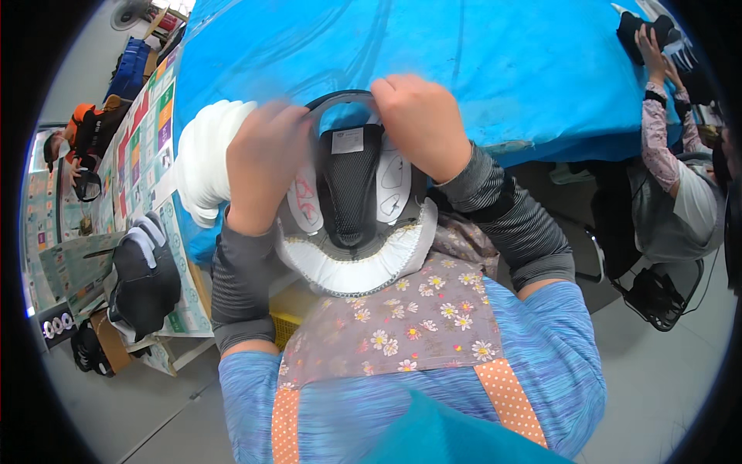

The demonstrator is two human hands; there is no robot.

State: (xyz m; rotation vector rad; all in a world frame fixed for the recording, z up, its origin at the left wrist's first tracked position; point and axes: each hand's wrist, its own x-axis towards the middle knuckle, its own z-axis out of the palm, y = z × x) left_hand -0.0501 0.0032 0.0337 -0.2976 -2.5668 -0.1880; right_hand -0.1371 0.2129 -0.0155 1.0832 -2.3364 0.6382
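My left hand and my right hand are closed around the two sides of the far rim of what looks like a shoe upper, held open between them. Its black collar arches between my fists. Inside it, a black mesh tongue with a small pale label runs down the middle, flanked by white panels with red and black line prints. The white padded edge curves nearest me, against my flowered apron. My left hand is slightly blurred. Close beside it lies a stack of white, curved, padded-looking pieces.
A blue sheet covers the table ahead. Left is a patterned surface with a black piece bearing pale strips at its edge. At right, a co-worker's hands hold a black piece. Another person sits far left.
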